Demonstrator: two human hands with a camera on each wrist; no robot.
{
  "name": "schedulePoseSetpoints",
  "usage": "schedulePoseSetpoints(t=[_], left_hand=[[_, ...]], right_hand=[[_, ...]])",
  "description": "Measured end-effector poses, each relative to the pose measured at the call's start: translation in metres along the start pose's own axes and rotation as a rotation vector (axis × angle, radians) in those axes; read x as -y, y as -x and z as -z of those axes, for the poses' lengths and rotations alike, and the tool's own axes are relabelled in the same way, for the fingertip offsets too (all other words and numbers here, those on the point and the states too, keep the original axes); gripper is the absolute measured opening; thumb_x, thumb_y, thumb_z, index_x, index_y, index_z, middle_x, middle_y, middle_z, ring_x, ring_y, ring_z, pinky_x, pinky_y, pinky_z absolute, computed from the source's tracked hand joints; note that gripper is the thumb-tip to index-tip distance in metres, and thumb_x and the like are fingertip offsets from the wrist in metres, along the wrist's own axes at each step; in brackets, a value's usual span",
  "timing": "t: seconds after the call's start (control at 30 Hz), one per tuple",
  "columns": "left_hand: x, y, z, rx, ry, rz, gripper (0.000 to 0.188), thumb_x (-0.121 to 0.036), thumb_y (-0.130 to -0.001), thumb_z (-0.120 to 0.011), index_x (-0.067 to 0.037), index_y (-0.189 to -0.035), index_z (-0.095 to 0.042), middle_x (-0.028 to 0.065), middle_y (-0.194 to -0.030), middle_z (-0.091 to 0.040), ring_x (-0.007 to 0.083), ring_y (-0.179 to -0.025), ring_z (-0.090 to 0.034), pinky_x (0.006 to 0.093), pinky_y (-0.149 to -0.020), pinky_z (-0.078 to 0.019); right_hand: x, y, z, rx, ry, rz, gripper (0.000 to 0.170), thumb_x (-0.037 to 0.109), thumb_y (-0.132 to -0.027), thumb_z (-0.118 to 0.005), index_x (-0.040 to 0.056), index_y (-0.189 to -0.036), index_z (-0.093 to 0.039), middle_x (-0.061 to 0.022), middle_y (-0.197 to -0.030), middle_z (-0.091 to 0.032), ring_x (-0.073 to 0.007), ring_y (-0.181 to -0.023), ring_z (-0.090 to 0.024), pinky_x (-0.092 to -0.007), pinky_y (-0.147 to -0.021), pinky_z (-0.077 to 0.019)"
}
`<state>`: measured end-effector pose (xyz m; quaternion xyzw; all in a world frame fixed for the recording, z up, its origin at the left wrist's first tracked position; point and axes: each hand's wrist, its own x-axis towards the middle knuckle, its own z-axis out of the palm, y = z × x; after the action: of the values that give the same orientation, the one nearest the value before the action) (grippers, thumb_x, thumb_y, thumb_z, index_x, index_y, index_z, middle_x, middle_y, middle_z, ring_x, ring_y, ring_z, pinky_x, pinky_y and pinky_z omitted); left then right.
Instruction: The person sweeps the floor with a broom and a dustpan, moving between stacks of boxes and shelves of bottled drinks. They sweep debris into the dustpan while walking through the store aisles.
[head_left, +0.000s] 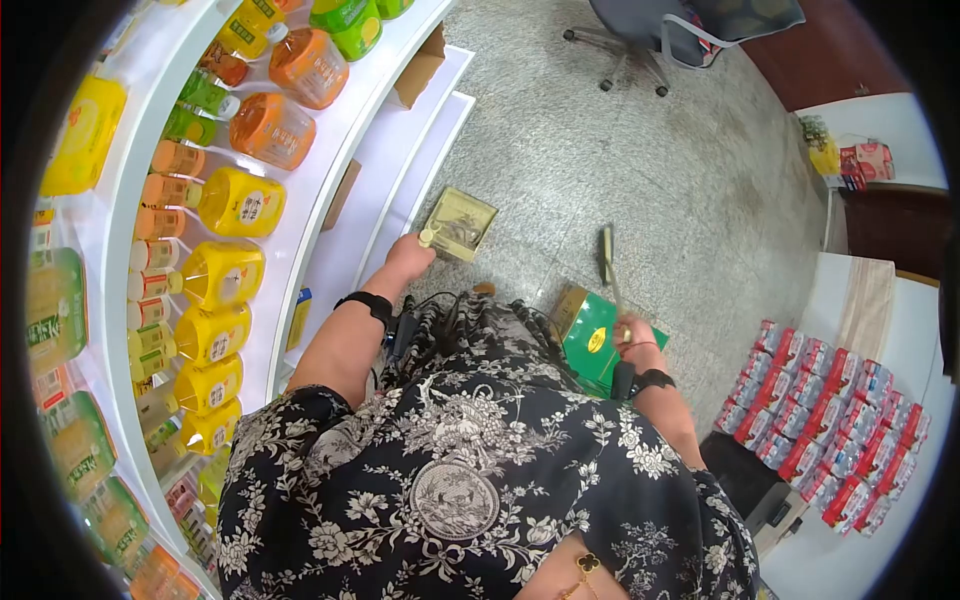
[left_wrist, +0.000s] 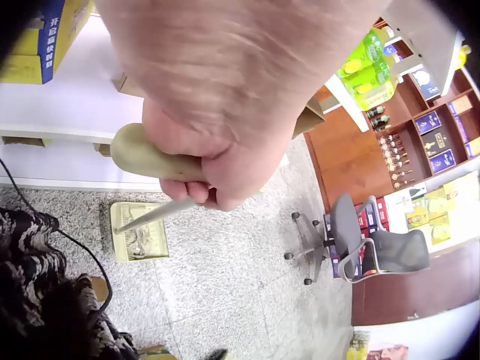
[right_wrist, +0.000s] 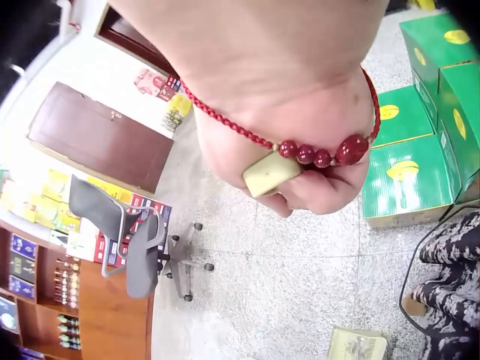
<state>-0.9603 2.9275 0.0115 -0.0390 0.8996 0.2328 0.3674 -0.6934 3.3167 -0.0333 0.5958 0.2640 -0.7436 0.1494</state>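
My left hand (head_left: 410, 258) grips the top of a pale yellow, long-handled dustpan (head_left: 485, 218). Its rounded handle end (left_wrist: 139, 152) pokes out of the fist in the left wrist view, and the thin shaft runs down to the pan (left_wrist: 159, 247) on the floor. Some greyish debris (head_left: 462, 232) lies in the pan. On the other side, my right hand (head_left: 637, 338) is curled round the pale handle of a broom (head_left: 607, 258), whose dark bristles are at the floor. The flat handle end (right_wrist: 270, 174) shows by the palm in the right wrist view; the broom head is hidden there.
White shelves (head_left: 330, 170) of bottled drinks line the left side. Green cartons (right_wrist: 409, 176) stand beside my right leg. An office chair (head_left: 665, 35) is ahead on the speckled floor (head_left: 560, 140). Stacked red packs (head_left: 825, 410) stand at right. A black cable (left_wrist: 86, 255) hangs near my clothes.
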Motion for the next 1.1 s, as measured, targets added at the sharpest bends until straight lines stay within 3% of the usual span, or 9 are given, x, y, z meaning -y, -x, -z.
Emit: schedulePoseSetpoints(t=[0.07,0.17,0.3,0.47,0.57,0.77,0.93,0.97,1.1], left_hand=[[-0.007,-0.004,0.002,0.005,-0.01,-0.007,0.031,-0.019,-0.071,-0.055,-0.004,-0.097,-0.06,0.0174,-0.094,-0.062,0.033,-0.089,-0.058,0.0387,-0.077,-0.0458],[-0.021,-0.005,0.004,0.022,-0.048,-0.007,0.031,-0.019,-0.071,-0.054,-0.006,-0.099,-0.06,0.017,-0.096,-0.062,0.033,-0.091,-0.058,0.0385,-0.079,-0.0453],[-0.036,-0.006,0.003,0.022,-0.07,-0.031,0.031,-0.018,-0.071,-0.053,-0.006,-0.099,-0.06,0.0174,-0.097,-0.061,0.0329,-0.091,-0.058,0.0391,-0.079,-0.0451],[-0.048,-0.011,0.002,0.021,-0.119,-0.065,0.03,-0.017,-0.07,-0.053,-0.006,-0.097,-0.06,0.0171,-0.094,-0.062,0.0328,-0.089,-0.058,0.0397,-0.077,-0.0459],[-0.058,-0.01,0.004,0.083,-0.059,0.049,0.03,-0.017,-0.07,-0.053,-0.005,-0.096,-0.06,0.017,-0.089,-0.063,0.0332,-0.085,-0.059,0.0403,-0.074,-0.0464],[-0.057,-0.016,-0.002,-0.024,-0.111,-0.05,0.029,-0.016,-0.069,-0.053,-0.004,-0.094,-0.06,0.0173,-0.085,-0.063,0.0335,-0.083,-0.059,0.0407,-0.073,-0.0465],[-0.075,-0.02,-0.015,-0.062,-0.116,-0.086,0.029,-0.017,-0.07,-0.053,-0.003,-0.095,-0.06,0.0188,-0.089,-0.062,0.0347,-0.087,-0.058,0.0409,-0.076,-0.0457],[-0.082,-0.022,-0.017,-0.064,-0.119,-0.085,0.029,-0.017,-0.07,-0.053,-0.003,-0.095,-0.06,0.0188,-0.089,-0.062,0.0347,-0.087,-0.058,0.0409,-0.076,-0.0457],[-0.104,-0.033,-0.034,-0.004,-0.085,0.008,0.029,-0.018,-0.07,-0.054,-0.004,-0.096,-0.06,0.0197,-0.09,-0.062,0.0349,-0.089,-0.058,0.0408,-0.077,-0.0454]], right_hand=[[-0.003,0.018,-0.028,0.032,0.1,0.053,0.029,0.002,-0.079,-0.051,0.0111,-0.105,-0.044,-0.0011,-0.061,-0.043,-0.0102,-0.044,-0.04,-0.022,-0.034,-0.0312],[0.012,0.042,-0.057,0.028,0.382,0.046,0.062,0.002,-0.077,-0.052,0.0161,-0.133,-0.031,0.0,-0.062,-0.043,-0.0098,-0.045,-0.039,-0.0237,-0.037,-0.0302],[0.037,0.042,-0.074,0.255,0.582,0.031,0.067,0.003,-0.075,-0.052,0.0151,-0.136,-0.027,0.0007,-0.063,-0.043,-0.0088,-0.045,-0.039,-0.023,-0.036,-0.0289],[0.044,0.045,-0.098,0.282,0.531,0.023,0.065,0.001,-0.072,-0.051,0.009,-0.134,-0.034,-0.002,-0.068,-0.046,-0.0078,-0.048,-0.038,-0.0199,-0.038,-0.0257],[0.055,0.038,-0.093,0.323,0.646,0.023,0.068,0.002,-0.073,-0.054,0.0105,-0.136,-0.029,-0.0002,-0.066,-0.048,-0.0069,-0.044,-0.038,-0.0208,-0.037,-0.0258],[0.11,0.028,-0.039,0.246,0.647,0.1,0.07,0.001,-0.072,-0.056,0.0113,-0.136,-0.029,-0.0008,-0.063,-0.046,-0.0075,-0.042,-0.036,-0.0217,-0.037,-0.026],[0.151,-0.001,0.014,-0.005,0.456,0.101,0.074,0.003,-0.076,-0.055,0.0184,-0.139,-0.02,-0.002,-0.061,-0.044,-0.0093,-0.041,-0.037,-0.0224,-0.036,-0.0275],[0.158,-0.012,0.025,-0.05,0.338,0.091,0.06,0.004,-0.077,-0.055,0.0163,-0.131,-0.032,-0.0016,-0.06,-0.044,-0.0096,-0.041,-0.037,-0.0216,-0.035,-0.0283],[0.18,-0.037,0.048,-0.033,0.221,0.069,0.043,0.008,-0.079,-0.053,0.0136,-0.119,-0.04,-0.0011,-0.062,-0.044,-0.0081,-0.043,-0.037,-0.0208,-0.035,-0.0307]])
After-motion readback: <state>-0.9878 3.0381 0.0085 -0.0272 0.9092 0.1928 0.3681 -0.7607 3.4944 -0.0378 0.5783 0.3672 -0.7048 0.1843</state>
